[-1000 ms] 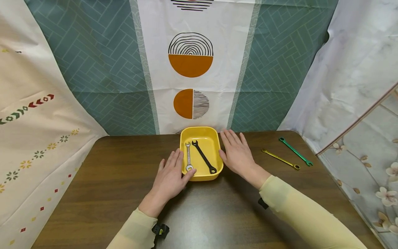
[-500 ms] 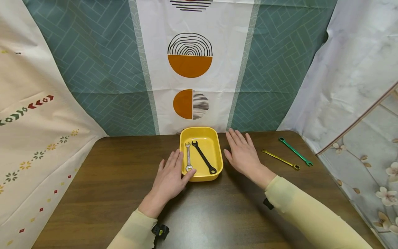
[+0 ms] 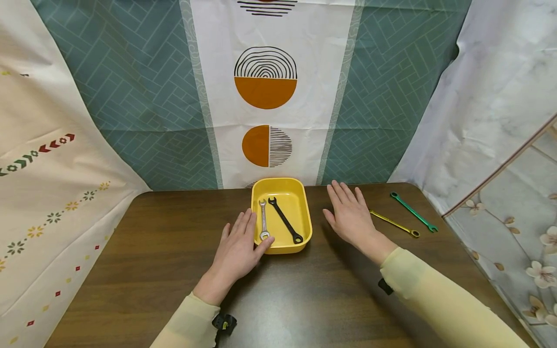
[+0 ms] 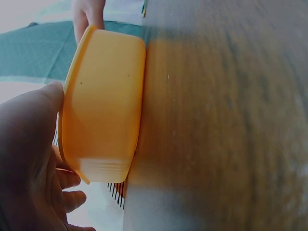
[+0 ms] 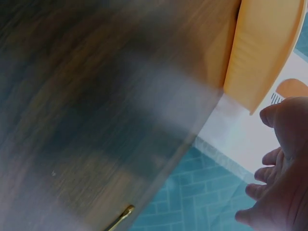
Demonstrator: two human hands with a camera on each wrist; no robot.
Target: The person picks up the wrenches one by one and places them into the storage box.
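A yellow plastic tray [image 3: 292, 203] stands at the back middle of the table in the head view. Inside it lie a silver wrench [image 3: 263, 217] on the left and a longer black wrench [image 3: 285, 220] set diagonally. My left hand [image 3: 237, 244] rests against the tray's left rim, its fingers fairly straight and the thumb over the near corner. To the right of the tray my right hand [image 3: 350, 217] is held apart from it, fingers extended and holding nothing. Partly behind that hand, a yellow wrench [image 3: 393, 223] lies on the table, with a green wrench [image 3: 413, 211] beyond it.
The brown wooden table [image 3: 174, 270] ends at a hanging patterned cloth [image 3: 270, 111] right behind the tray. Cloths also hang along the left and right sides. A small black device [image 3: 224, 322] is strapped at the left wrist.
My right hand has moved right, away from the tray's edge toward the yellow wrench, and now overlaps its end. The left hand, the tray and the wrenches have stayed in place.
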